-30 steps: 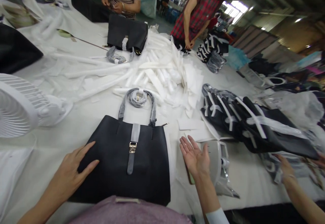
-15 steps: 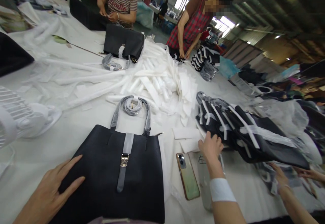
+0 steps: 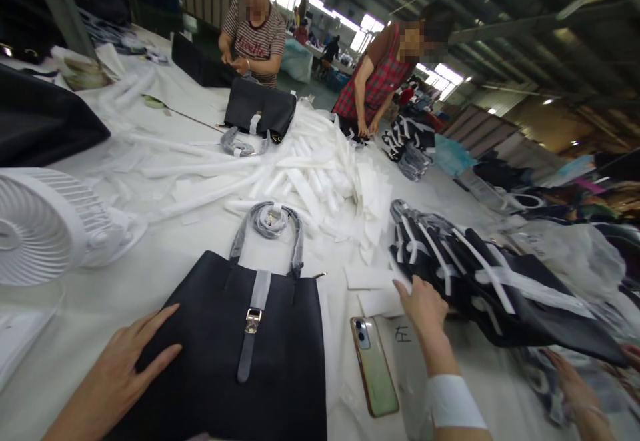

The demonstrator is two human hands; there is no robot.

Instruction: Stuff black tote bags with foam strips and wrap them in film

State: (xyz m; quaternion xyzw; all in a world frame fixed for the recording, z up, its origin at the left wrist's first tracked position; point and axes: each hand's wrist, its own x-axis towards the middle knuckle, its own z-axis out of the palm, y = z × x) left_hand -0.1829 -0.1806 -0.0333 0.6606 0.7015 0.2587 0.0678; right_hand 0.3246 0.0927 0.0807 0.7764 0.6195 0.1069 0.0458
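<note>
A black handbag (image 3: 210, 354) lies flat in front of me, with a buckled strap (image 3: 253, 321) down its front and wrapped handles (image 3: 296, 241) stretched out above it. My left hand (image 3: 127, 364) rests on the bag's left edge, thumb and fingers spread. Over to the right, my right hand (image 3: 425, 304), with a white band on the wrist, hovers near white paper pieces (image 3: 373, 277) and the near end of a row of black bags (image 3: 465, 274). Its thumb and fingers are apart, and nothing shows between them. A green phone (image 3: 376, 368) lies between the handbag and my right forearm.
A white fan (image 3: 45, 224) stands at the left. White packing strips (image 3: 320, 181) are heaped mid-table, with another black bag (image 3: 260, 108) behind them. Two people work across the table. Another person's hand (image 3: 575, 381) is at the lower right, under the row of bags.
The view has shifted, bringing more of the fan into sight. My left hand stays on the handbag. My right hand's fingers have opened out somewhat, near the same spot.
</note>
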